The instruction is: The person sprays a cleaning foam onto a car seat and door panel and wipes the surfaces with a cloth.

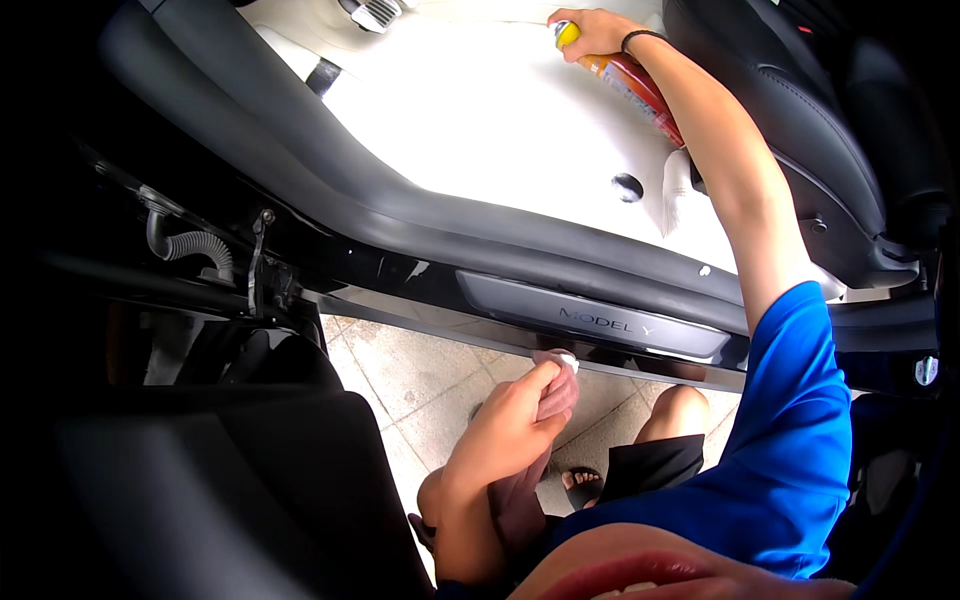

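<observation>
My right hand [600, 31] reaches into the car's footwell, over the overexposed white floor [480, 120]. It grips a red and orange aerosol can [637, 94] near its yellow top [567, 34]. The can lies tilted, its base towards the front seat [817, 142]. Outside the car, just beside the door sill, my left hand [506, 435] is closed around a reddish-brown cloth [559, 397]. A dab of white [570, 361], perhaps foam, shows at the cloth's upper end. More of the cloth hangs below the hand.
A black door sill with a grey scuff plate [592, 319] runs between my hands, with white spots on its trim. A pedal [377, 13] stands at the top. The open door [300, 480] is at left, its check strap [259, 262] and ribbed cable boot [199, 247] above. Tiles [442, 375] lie below.
</observation>
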{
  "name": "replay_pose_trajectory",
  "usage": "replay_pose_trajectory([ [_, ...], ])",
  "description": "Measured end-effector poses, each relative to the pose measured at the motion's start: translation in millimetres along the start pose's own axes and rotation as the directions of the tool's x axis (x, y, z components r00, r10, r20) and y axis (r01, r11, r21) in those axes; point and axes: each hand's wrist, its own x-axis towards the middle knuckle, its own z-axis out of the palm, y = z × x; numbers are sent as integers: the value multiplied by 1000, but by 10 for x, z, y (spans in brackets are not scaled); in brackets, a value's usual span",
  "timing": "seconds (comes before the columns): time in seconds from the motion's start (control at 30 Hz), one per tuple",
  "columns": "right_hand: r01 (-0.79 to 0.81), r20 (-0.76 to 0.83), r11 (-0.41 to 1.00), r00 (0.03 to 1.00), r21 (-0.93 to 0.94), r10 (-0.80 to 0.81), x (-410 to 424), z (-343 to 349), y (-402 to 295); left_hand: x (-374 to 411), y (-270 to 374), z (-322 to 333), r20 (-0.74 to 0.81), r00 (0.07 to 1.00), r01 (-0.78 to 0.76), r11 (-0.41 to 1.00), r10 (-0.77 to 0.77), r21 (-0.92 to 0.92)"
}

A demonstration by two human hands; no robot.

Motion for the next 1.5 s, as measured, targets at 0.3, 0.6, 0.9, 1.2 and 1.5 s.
replay_pose_trajectory([
  [0.3,95,83,995,992,35,-98,-153,30,-124,34,10,27,54,998,-24,1000,25,-18],
  [0.6,117,-87,927,992,356,-92,-352,-465,-958,76,-59,108,57,995,-76,997,77,-13],
  [0.9,-166,-204,968,958,188,204,22,-358,-967,-38,-95,101,47,996,-70,997,72,-24],
  [1.2,-369,-170,905,898,210,406,-699,-706,-768,37,-80,203,105,992,-62,998,65,-33],
  [1.5,33,-153,802,986,597,73,-2312,-1071,-741,154,40,176,308,935,-69,944,174,-323],
])
